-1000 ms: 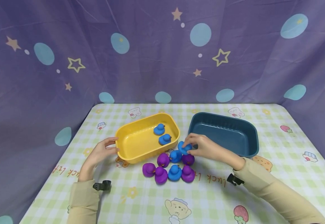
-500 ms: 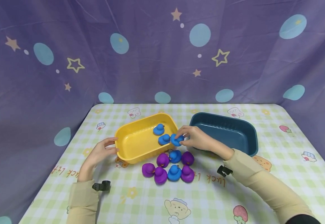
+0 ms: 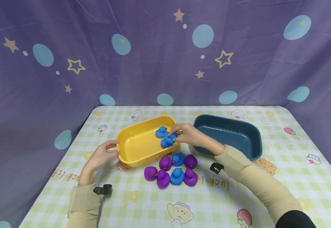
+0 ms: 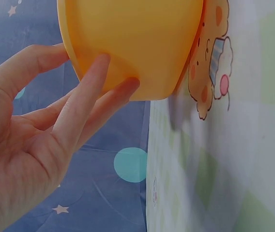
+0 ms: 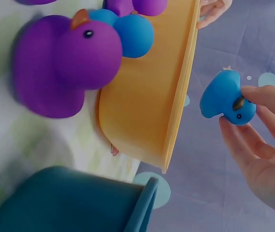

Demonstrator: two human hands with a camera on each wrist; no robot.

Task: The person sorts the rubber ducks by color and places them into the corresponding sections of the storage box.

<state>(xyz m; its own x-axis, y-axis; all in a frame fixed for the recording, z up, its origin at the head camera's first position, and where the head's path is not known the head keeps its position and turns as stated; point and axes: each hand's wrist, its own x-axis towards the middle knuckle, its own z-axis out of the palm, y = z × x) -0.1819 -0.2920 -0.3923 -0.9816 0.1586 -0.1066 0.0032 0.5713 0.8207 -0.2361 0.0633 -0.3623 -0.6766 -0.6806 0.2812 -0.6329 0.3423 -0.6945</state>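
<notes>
Head-camera view: a person in beige sleeves works at a bench [image 3: 268,123] covered in a green-checked cartoon cloth, before a purple backdrop of stars and dots. The right hand [image 3: 189,134] reaches over the near right corner of the yellow tub [image 3: 134,144] and pinches a blue duck [image 3: 172,135] between thumb and fingertips, holding it just above the tub's rim; the right wrist view shows the same blue duck [image 5: 224,99] gripped by its head, apart from the tub wall and not yet set down. Two more blue ducks [image 3: 164,136] lie inside the tub, right beneath the held one. The left hand [image 3: 101,155] rests against the tub's left end, fingers [image 4: 86,92] spread and straight along the outer wall with the thumb at the rim, apparently to steady the tub against sliding. On the cloth just in front of the tub sits a cluster of five purple ducks [image 3: 163,177] and two blue ones [image 3: 177,176], touching one another. A dark blue tub [image 3: 239,126] stands just right of the yellow one, with nothing visible inside.
</notes>
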